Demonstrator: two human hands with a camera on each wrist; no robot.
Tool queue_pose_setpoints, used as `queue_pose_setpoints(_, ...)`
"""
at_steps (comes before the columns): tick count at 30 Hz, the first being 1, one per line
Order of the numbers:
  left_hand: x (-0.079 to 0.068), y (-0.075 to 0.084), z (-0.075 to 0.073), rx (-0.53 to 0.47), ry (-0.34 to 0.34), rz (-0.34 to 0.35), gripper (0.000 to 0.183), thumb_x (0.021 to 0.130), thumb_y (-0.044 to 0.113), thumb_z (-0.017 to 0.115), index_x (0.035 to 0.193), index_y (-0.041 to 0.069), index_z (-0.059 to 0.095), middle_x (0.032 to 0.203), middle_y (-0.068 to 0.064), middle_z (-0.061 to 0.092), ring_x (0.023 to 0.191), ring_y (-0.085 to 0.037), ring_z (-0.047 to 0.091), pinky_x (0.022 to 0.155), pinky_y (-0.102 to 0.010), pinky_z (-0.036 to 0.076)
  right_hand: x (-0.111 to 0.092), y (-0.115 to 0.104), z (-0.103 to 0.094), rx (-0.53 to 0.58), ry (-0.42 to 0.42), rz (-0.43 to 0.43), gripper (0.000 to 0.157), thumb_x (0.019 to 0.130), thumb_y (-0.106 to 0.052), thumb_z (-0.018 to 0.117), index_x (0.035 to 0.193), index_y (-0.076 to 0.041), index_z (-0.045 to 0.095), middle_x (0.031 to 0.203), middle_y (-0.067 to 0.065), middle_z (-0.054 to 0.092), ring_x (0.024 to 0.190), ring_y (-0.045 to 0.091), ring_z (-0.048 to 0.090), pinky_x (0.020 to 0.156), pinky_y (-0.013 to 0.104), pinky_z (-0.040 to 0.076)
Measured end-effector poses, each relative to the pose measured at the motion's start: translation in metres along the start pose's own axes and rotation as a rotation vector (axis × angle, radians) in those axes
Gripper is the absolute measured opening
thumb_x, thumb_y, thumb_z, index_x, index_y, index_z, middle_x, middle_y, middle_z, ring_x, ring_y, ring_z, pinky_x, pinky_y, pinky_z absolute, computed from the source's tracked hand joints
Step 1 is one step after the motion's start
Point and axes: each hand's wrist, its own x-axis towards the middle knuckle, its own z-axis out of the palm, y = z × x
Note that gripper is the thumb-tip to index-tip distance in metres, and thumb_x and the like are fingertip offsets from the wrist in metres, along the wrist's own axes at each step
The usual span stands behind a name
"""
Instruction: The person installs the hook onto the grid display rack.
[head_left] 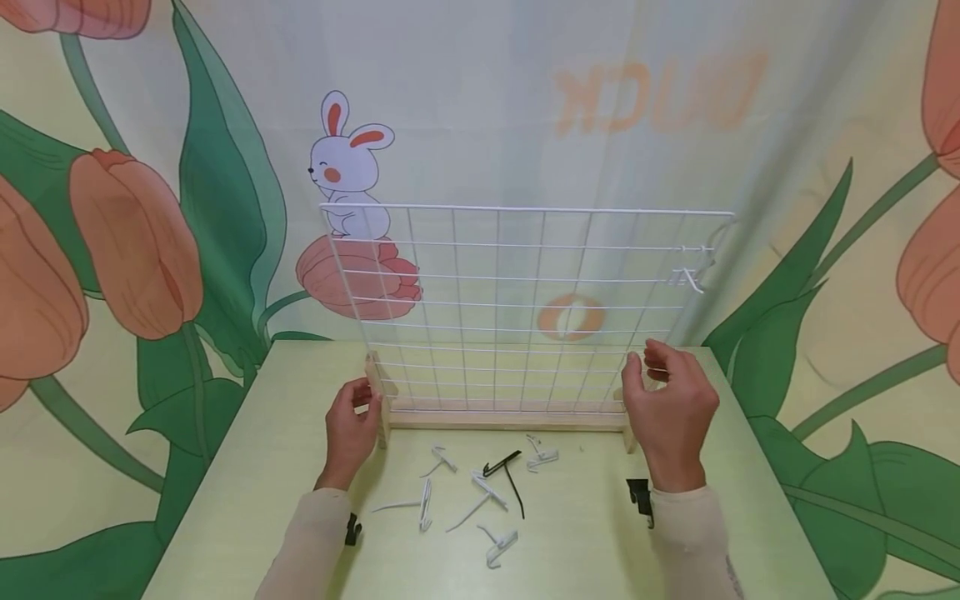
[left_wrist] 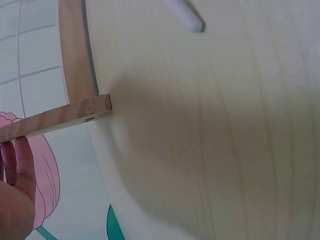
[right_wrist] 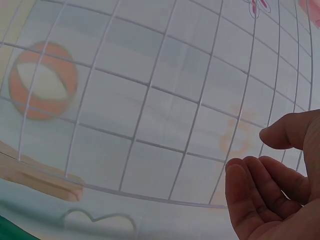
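A white wire grid panel stands upright in a wooden base on the table. My left hand rests its fingertips against the base's left end piece. At the right side of the grid, my right hand is raised, thumb and fingers loosely bent and apart, with nothing between them. A white hook hangs on the grid's upper right. In front of the base lie several white hooks and one black hook.
The light wood-grain table reaches back to a curtain printed with tulips and a rabbit. Black wrist mounts sit at both sleeves.
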Motion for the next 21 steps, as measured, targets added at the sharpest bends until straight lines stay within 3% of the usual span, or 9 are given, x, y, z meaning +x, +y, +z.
queue_pose_setpoints(9, 0.001, -0.001, 0.002, 0.002, 0.013, 0.015, 0.031, 0.104, 0.016, 0.068, 0.132, 0.005, 0.062, 0.118, -0.013, 0.069, 0.108, -0.027, 0.071, 0.086, -0.042, 0.064, -0.023, 0.001, 0.009, -0.012, -0.058, -0.052, 0.024, 0.091, -0.01, 0.078, 0.111, 0.004, 0.077, 0.095, 0.02, 0.075, 0.079, 0.035, 0.075, 0.074, 0.052, 0.061)
queue_pose_setpoints(17, -0.001, -0.003, 0.002, 0.002, 0.023, 0.022, 0.031, 0.103, 0.017, 0.069, 0.131, 0.005, 0.063, 0.117, -0.013, 0.07, 0.106, -0.028, 0.071, 0.08, -0.019, 0.059, -0.038, 0.004, 0.009, -0.033, -0.116, -0.048, 0.025, 0.089, -0.009, 0.081, 0.109, 0.005, 0.077, 0.093, 0.017, 0.074, 0.079, 0.033, 0.074, 0.073, 0.05, 0.06)
queue_pose_setpoints(21, 0.0, -0.003, 0.002, 0.002, 0.025, 0.023, 0.032, 0.103, 0.016, 0.07, 0.131, 0.004, 0.063, 0.118, -0.014, 0.07, 0.107, -0.028, 0.071, 0.08, -0.019, 0.059, -0.049, 0.004, 0.011, -0.04, -0.156, -0.019, 0.027, 0.089, -0.012, 0.082, 0.111, 0.003, 0.076, 0.096, 0.017, 0.075, 0.08, 0.032, 0.074, 0.074, 0.05, 0.062)
